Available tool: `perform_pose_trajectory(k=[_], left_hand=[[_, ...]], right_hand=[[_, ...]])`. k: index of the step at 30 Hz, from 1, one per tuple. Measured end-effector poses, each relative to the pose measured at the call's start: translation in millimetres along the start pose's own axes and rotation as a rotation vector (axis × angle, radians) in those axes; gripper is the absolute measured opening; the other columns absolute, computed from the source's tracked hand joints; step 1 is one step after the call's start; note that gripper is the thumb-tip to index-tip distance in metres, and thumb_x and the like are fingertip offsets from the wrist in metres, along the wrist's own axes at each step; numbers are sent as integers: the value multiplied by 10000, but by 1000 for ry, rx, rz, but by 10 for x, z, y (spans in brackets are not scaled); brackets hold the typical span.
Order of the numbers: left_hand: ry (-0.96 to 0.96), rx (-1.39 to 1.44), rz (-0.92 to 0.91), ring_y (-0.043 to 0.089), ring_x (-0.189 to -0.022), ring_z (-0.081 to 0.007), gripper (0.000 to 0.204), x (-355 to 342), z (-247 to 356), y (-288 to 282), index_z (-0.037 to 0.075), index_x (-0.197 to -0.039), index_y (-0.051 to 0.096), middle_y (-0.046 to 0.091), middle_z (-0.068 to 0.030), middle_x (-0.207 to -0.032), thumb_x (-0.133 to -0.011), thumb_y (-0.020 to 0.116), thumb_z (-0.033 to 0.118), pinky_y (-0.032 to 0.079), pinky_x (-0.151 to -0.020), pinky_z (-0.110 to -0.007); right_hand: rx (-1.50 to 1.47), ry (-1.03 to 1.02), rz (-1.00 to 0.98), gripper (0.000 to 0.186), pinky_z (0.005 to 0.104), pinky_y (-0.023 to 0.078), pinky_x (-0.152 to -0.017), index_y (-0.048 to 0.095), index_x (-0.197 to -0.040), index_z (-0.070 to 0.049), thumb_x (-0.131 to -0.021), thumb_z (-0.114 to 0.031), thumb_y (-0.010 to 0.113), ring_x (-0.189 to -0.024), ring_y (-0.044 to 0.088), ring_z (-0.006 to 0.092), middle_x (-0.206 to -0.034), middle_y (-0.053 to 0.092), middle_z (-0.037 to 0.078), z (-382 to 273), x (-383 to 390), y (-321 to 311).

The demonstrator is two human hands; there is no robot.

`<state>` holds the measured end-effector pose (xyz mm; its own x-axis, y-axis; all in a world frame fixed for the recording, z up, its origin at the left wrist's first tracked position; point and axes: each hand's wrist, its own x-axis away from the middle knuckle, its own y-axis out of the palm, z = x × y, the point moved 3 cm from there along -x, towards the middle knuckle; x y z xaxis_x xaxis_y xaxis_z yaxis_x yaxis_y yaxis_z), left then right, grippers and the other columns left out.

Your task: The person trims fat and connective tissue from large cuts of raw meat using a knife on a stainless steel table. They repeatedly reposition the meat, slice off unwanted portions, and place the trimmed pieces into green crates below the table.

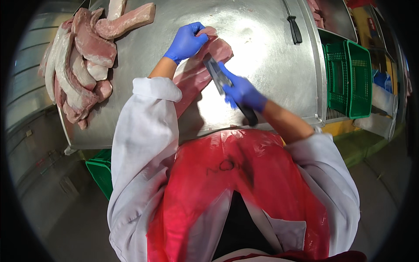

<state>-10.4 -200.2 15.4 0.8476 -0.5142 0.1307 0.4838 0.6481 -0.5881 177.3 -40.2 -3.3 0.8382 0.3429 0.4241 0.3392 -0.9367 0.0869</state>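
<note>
A long piece of raw meat [193,81] lies on the steel table [148,48] in front of me. My left hand [187,42], in a blue glove, pinches a flap at its far end. In my right hand [244,91], also blue-gloved, is a knife [214,72] with a black handle. Its blade points away from me and to the left, with the tip against the meat's right edge. How deep the blade sits in the meat I cannot tell. The meat's near end is partly hidden behind my left sleeve.
A heap of raw meat pieces [80,65] with pale fat lies on the table's left side. A black-handled tool [294,30] rests at the far right. Green perforated crates [358,81] stand beyond the table's right edge. Another green crate [100,172] is below at the left.
</note>
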Motion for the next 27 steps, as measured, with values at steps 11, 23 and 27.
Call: perform_pose_trajectory(k=[11, 23, 27], left_hand=[[68, 45, 55, 587, -769, -119, 171, 188, 234, -291, 18, -990, 690, 661, -46, -819, -914, 636, 162, 511, -743, -314], [159, 89, 192, 659, -848, -159, 175, 406, 53, -716, 17, -1039, 698, 699, -83, -922, -916, 637, 126, 528, -778, -313], [172, 177, 234, 633, -657, -169, 222, 742, 622, -737, 23, -885, 694, 671, -57, -734, -901, 693, 245, 522, -633, -346]], right_hand=[[299, -5, -38, 715, 370, 598, -662, 161, -1659, -237, -1012, -184, 461, -629, 682, 236, -819, 680, 145, 174, 72, 223], [375, -44, -98, 763, 373, 581, -631, 147, -1661, -266, -984, -150, 481, -606, 649, 222, -719, 644, 105, 546, 298, 435], [327, 63, -43, 797, 359, 584, -629, 163, -1660, -256, -943, -112, 480, -617, 652, 212, -757, 655, 119, 58, -369, 634]])
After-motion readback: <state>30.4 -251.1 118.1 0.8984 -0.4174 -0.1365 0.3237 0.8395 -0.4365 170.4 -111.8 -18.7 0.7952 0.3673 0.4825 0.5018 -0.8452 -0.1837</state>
